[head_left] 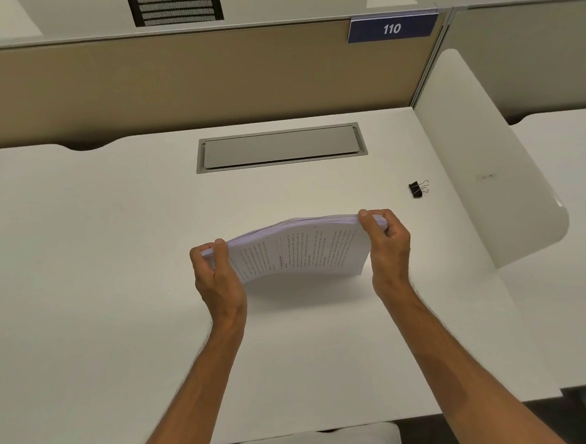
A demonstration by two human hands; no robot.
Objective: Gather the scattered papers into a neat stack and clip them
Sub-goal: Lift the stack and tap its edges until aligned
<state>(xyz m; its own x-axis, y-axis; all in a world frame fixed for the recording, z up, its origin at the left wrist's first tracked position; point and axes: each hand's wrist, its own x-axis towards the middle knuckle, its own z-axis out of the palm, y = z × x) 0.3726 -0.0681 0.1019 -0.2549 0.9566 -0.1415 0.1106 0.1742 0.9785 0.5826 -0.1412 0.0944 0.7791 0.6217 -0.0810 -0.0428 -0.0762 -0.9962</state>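
Holding the stack of papers (296, 249) on edge at the middle of the white desk (115, 250), I had it upright with its printed face turned toward me and its lower edge down at the desktop, a soft shadow spreading beneath it. The sheets bowed upward along the top, and their edges there were not yet fully flush. My left hand (215, 271) pinched the stack's left end, thumb on the near face and fingers curled behind; my right hand (387, 243) gripped the right end the same way, so both sets of fingers were closed on the paper. The black binder clip (416, 189) lay on the desk well apart from the stack, off to the right and farther back, with its wire handles pointing right. Beyond the papers, a grey cable hatch (280, 147) sat closed in the desktop. A white side panel (487, 162) bounded the desk on the right, a tan partition (173, 81) rose behind, and a blue sign (392, 28) reading 110 hung at its top corner.
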